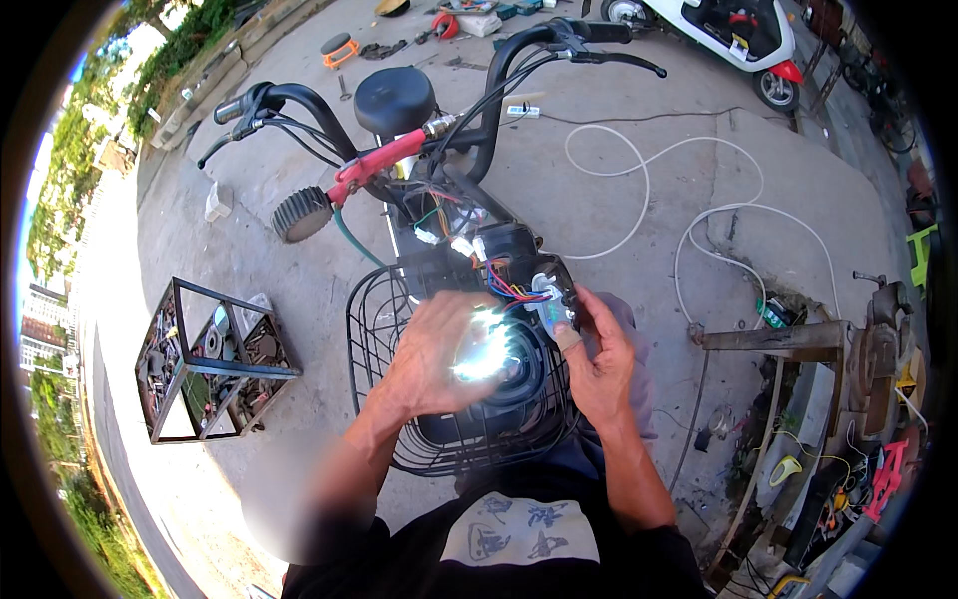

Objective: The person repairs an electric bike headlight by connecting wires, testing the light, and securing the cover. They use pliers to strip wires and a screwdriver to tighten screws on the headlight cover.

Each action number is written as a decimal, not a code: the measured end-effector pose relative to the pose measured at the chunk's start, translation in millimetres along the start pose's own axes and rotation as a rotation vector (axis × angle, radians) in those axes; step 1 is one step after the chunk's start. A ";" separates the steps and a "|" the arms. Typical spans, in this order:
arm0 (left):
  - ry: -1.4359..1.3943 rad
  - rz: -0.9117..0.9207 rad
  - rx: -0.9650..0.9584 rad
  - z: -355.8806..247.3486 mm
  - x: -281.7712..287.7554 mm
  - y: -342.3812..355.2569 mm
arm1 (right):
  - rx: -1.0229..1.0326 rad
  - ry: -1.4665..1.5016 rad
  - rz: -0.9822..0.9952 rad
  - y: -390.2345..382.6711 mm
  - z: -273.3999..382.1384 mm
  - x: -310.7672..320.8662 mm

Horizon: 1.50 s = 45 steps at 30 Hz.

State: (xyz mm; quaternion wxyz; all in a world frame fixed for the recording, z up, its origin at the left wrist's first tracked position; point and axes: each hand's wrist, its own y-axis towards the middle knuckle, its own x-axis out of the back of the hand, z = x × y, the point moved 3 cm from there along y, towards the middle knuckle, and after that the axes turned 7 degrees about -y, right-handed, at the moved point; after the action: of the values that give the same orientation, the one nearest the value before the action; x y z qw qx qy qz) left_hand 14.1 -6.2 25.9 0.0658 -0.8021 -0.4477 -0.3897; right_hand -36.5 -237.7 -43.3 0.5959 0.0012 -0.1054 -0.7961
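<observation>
My right hand (604,361) is closed on a small grey-and-black electrical part (551,302), thumb on its near face. Several coloured wires (511,288) run from that part into the front of a small electric bike. My left hand (439,354) is over the bike's black wire basket (371,344), back of the hand up. A white glare (486,346) covers its fingertips, so what they touch is hidden. Below the glare, between the hands, sits a round black ring-shaped part (521,371). White connectors and loose wires (459,243) lie exposed behind the basket.
A red inflator gun (379,165) with a black round gauge (302,215) lies across the handlebars (499,85). At left stands a metal-framed bin (215,364) of parts. A white hose (649,200) loops on the ground. A bench with a vise (883,329) is at right.
</observation>
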 end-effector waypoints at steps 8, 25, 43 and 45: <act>0.032 -0.026 0.026 2.5 3.4 -5.3 | 0.343 -0.328 -0.026 -7.6 43.4 -12.8; 0.011 -0.162 0.083 6.2 6.8 -10.5 | 0.217 -0.047 0.109 -8.4 29.3 -7.7; 0.048 -0.361 0.038 8.4 16.1 -10.9 | 0.041 0.072 -0.047 -1.8 -42.4 27.0; 0.055 -0.380 0.011 6.8 15.6 -8.2 | 0.039 -0.028 -0.080 -0.6 -58.4 38.3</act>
State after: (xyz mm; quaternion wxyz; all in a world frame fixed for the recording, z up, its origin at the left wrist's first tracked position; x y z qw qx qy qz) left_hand 16.3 12.1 29.9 0.0078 -0.6918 -0.5912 -0.4146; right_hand -40.7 -283.6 -95.7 0.5620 0.0060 -0.1293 -0.8170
